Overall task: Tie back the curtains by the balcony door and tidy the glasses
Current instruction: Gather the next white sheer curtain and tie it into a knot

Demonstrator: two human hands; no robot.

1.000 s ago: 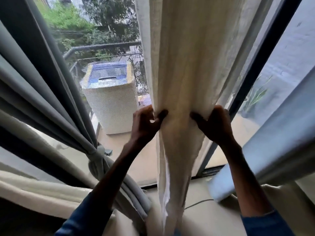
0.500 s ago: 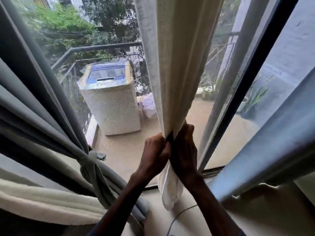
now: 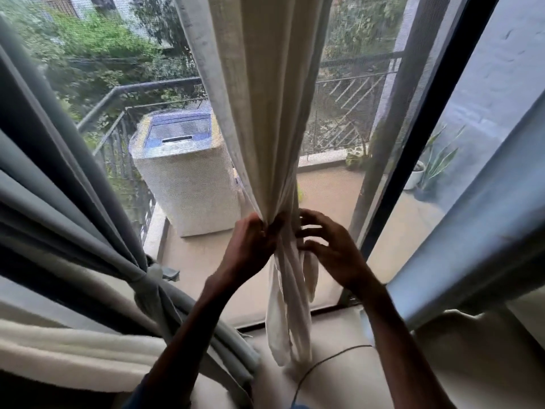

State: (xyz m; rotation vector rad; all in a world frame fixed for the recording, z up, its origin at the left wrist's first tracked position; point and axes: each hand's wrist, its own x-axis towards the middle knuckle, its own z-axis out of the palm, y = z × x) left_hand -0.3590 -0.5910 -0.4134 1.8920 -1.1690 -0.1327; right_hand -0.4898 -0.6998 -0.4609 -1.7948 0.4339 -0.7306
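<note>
A cream curtain [image 3: 259,113] hangs in the middle of the balcony door, gathered into a narrow bunch at hand height. My left hand [image 3: 250,246] grips the gathered bunch from the left. To the right of the bunch my right hand [image 3: 330,249] has its fingers spread and bent, its fingertips touching the cloth. The curtain's loose ends [image 3: 287,314] dangle below both hands down to the floor. A grey curtain [image 3: 73,208] on the left is tied back with a knot [image 3: 153,274]. No glasses are in view.
A grey curtain [image 3: 477,231] hangs slanted at the right. The dark door frame [image 3: 413,137] runs up beside my right hand. Outside stand a washing machine [image 3: 188,184], a railing and potted plants [image 3: 433,163]. A thin cable [image 3: 324,361] lies on the floor.
The cream curtain went from spread wide between both hands to a tight bunch. My right hand has let go of the bunch and spread its fingers beside it.
</note>
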